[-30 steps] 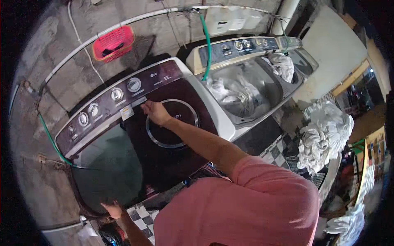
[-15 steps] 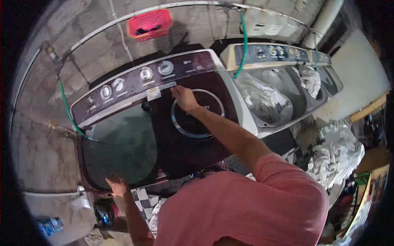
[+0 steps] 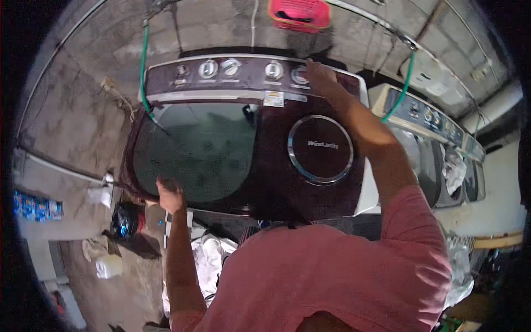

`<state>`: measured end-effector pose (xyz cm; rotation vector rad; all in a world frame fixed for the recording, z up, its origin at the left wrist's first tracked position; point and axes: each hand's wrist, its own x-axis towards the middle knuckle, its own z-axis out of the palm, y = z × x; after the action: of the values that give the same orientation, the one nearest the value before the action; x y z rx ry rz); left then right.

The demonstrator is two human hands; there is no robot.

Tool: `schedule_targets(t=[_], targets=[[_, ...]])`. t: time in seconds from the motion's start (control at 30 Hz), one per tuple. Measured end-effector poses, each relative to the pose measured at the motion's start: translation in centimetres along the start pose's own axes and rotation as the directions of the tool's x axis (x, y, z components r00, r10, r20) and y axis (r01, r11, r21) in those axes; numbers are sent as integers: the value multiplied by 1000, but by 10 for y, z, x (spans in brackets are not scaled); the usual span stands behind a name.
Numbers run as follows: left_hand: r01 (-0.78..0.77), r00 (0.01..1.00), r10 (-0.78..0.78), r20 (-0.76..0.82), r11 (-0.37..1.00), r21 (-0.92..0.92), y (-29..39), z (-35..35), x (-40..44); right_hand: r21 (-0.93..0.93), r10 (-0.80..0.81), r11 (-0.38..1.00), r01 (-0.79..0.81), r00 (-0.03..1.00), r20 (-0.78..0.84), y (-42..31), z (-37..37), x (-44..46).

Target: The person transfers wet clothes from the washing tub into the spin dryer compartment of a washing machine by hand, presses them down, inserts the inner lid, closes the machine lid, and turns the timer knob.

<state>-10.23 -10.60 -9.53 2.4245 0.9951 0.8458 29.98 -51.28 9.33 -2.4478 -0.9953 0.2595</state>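
Note:
A dark maroon twin-tub washing machine (image 3: 271, 160) stands in front of me. My right hand (image 3: 323, 80) is at the rightmost control knob (image 3: 300, 76), fingers curled at its right side and partly covering it. Below is the closed spin-tub cover with a chrome ring (image 3: 319, 149). At the front left edge, my left hand (image 3: 170, 196) rests by the clear wash-tub lid (image 3: 193, 152), fingers apart and holding nothing. A green hose (image 3: 145, 72) runs down to the wash tub's left side.
A second twin-tub washer (image 3: 426, 113) with white cloth in it stands to the right. A pink basket (image 3: 298, 14) hangs on the wall. White laundry (image 3: 210, 260) lies near my legs. A black bag (image 3: 126, 220) and a white jug (image 3: 109, 266) stand at left.
My view has swung right-side down and leftward, so the washer sits level. My right hand has moved from the lid's rear edge up to the rightmost knob. My left hand stays by the front edge.

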Motion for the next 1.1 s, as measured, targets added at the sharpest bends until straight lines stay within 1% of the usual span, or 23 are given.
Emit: schedule_targets(t=[0.03, 0.07, 0.1, 0.3, 0.43, 0.63, 0.73, 0.8, 0.93, 0.97, 1.1], targets=[[17, 1000, -16, -8, 1000, 13, 3, -2, 0, 5, -17, 1000, 16, 1000, 14, -3, 10, 5], [29, 999, -30, 18, 999, 45, 3, -3, 1, -512, -49, 858, 42, 999, 0, -5, 24, 6], [38, 998, -41, 45, 996, 75, 3, -4, 1, -882, -89, 469, 38, 996, -4, -6, 34, 9], [36, 999, -36, 8, 998, 48, 8, -4, -1, -876, -142, 473, 91, 989, 26, -1, 43, 19], [125, 987, -130, 95, 991, 54, 19, -13, 2, -877, -163, 470, 99, 986, 24, 1, 39, 29], [64, 996, -62, 57, 997, -31, 18, -11, 2, -884, -158, 459, 84, 987, 11, 1, 43, 25], [69, 996, -65, 58, 996, -61, 35, -21, 2, -884, -169, 460, 81, 986, 2, 4, 41, 25], [74, 996, -70, 59, 995, -66, 34, -22, 1, -882, -183, 463, 90, 983, 4, 6, 40, 27], [-70, 997, 70, -32, 997, 17, 14, -10, 1, -877, -220, 467, 119, 975, 15, 11, 43, 30], [-68, 997, 68, -32, 998, 18, 15, -11, 1, -875, -229, 467, 125, 973, 17, 12, 45, 27], [81, 995, -83, 60, 996, 44, 22, -15, 3, -871, -259, 468, 148, 966, 24, 17, 45, 29]])
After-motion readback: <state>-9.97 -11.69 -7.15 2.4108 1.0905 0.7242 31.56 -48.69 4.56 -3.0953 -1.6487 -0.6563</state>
